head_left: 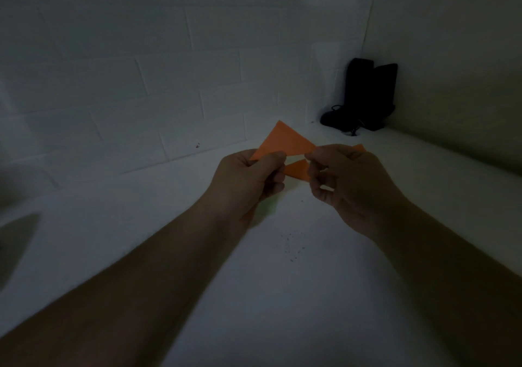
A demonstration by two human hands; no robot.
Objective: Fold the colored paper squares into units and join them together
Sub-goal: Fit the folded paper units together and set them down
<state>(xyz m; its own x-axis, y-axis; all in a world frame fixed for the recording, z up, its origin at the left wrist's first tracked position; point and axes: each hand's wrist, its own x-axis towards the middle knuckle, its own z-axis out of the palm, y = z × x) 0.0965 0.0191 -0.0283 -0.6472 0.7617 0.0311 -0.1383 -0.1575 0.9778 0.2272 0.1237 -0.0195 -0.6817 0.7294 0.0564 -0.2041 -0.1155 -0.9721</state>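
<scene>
An orange paper piece folded into a triangle is held up above the white table in dim light. My left hand pinches its left corner between thumb and fingers. My right hand pinches its right corner. A second orange flap shows lower down between the two hands, and a small orange tip pokes out behind my right hand. Whether these belong to the same sheet is hidden by the fingers.
A black object with a cord stands in the far right corner against the white brick-pattern wall. Small dark specks lie on the table below the hands. A grey shape sits at the left edge.
</scene>
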